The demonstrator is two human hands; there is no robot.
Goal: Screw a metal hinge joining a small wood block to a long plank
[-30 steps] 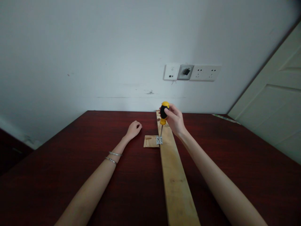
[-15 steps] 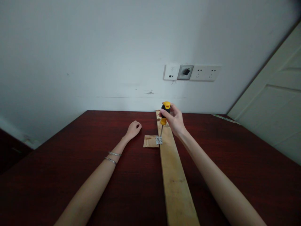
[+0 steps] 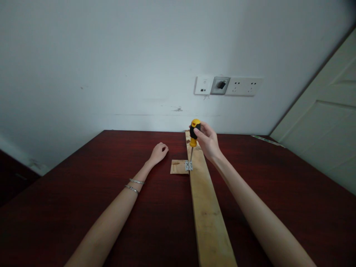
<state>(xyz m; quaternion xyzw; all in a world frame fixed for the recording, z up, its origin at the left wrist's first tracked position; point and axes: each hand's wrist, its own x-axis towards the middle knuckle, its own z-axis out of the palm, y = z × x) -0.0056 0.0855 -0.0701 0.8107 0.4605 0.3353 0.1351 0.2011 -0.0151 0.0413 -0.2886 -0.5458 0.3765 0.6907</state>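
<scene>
My right hand point(image 3: 208, 141) grips a yellow-and-black screwdriver point(image 3: 195, 129) by its handle, fingers behind and thumb in front. The tool stands nearly upright, its tip down at the right leaf of a small silver hinge point(image 3: 188, 165). This hinge lies across the joint between a long wooden board point(image 3: 208, 207) and a small thin wood piece point(image 3: 178, 167) on the left. Left of that piece, my left hand point(image 3: 159, 152) rests on the table in a loose curl, apart from the wood. Whatever its fingers enclose, if anything, is hidden.
The dark red table point(image 3: 111, 163) meets a white wall point(image 3: 139, 66) at its back edge. Sockets and a switch panel point(image 3: 241, 86) are set in the wall. A pale strip point(image 3: 267, 141) lies at the back right, near a white panelled door point(image 3: 328, 118).
The screwdriver handle has turned a little in my right hand, and the thumb has shifted on it. My left hand stays in place. The view has moved very slightly.
</scene>
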